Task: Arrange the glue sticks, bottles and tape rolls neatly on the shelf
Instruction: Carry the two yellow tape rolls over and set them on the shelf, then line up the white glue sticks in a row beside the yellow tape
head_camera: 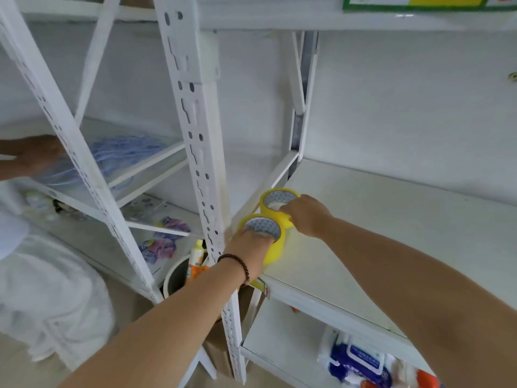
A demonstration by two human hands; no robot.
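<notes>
Two yellow tape rolls stand side by side at the left front corner of the white shelf (363,233). My left hand (250,249) grips the near tape roll (275,249), fingers reaching into its core. My right hand (306,214) holds the far tape roll (270,207), fingertips at the rim of its core. Both rolls rest on the shelf board and touch each other. A white and orange bottle (195,259) stands in a round bin below the shelf, left of my left wrist.
A white slotted upright post (201,163) rises just left of the rolls. Another person in white (42,275) reaches onto the neighbouring shelf unit holding blue cords (123,155). A blue wipes pack (361,362) lies on the lower shelf. A brown carton sits below.
</notes>
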